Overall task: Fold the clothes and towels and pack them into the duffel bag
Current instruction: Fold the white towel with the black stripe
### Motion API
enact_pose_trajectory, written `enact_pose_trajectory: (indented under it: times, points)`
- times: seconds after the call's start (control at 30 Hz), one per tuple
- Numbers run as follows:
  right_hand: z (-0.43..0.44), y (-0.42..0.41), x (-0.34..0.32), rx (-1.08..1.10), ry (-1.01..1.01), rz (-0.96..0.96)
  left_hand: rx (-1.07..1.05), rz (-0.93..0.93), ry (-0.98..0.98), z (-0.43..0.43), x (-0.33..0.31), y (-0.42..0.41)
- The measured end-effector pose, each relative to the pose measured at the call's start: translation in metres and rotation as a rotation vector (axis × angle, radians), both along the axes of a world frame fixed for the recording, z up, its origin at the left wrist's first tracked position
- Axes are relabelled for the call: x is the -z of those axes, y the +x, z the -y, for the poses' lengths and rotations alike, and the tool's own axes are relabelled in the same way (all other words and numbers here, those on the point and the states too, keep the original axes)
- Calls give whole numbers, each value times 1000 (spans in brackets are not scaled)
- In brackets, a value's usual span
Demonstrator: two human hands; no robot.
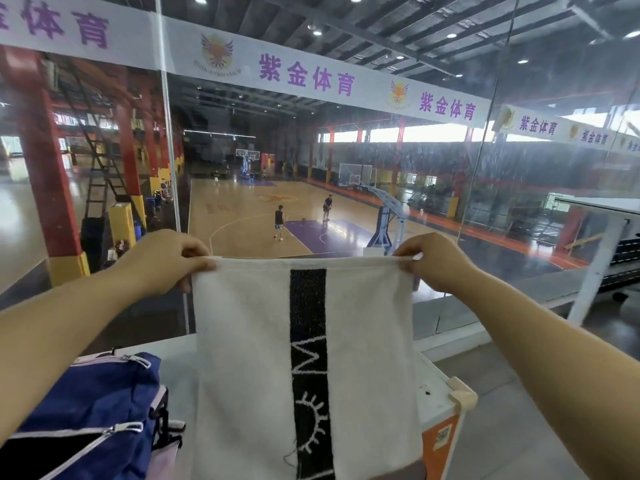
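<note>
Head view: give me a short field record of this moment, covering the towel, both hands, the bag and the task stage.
towel: white towel with a black stripe down its length, held up and hanging flat, lower end out of frame
left hand: left hand pinches the top left corner
right hand: right hand pinches the top right corner
bag: blue duffel bag on the white table, left of the towel; one zip seems open
task stage: towel spread out, not yet packed
</note>
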State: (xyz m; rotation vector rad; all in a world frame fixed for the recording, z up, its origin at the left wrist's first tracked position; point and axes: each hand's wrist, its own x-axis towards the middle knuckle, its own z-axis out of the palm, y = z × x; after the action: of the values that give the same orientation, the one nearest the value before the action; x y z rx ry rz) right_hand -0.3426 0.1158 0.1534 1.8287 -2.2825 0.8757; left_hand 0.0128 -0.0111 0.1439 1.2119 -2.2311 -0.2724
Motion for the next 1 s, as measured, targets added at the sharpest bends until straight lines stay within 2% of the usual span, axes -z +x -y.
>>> enact_pose_trajectory:
  times: [0.07, 0.2, 0.27, 0.33, 0.47, 0.6, 0.73, 0.87, 1.0]
  points:
    - [25, -5, 3, 84, -22, 14, -24, -152, 74, 13, -1, -11]
    - [52, -13, -4, 232, -340, 113, 13, -439, -72, 30, -22, -26]
    - [54, -15, -4, 177, -505, 232, 40, -569, -89, 26, -27, -30]
    - [49, -18, 8, 87, -571, 324, 12, -551, -134, 16, -18, -27]
    - [17, -21, 62, 47, -382, 307, 38, -318, -131, -13, 46, -9]
    - [-26, -20, 134, 5, -43, 267, 127, -143, 82, -44, 126, 13]
    - [-62, -17, 184, -40, 147, 326, 116, -130, 254, -73, 178, 25]
    - [-80, -17, 203, -105, 180, 473, 152, -259, 443, -85, 194, 31]
    - [-71, -18, 203, -113, 173, 547, 117, -254, 474, -75, 193, 22]
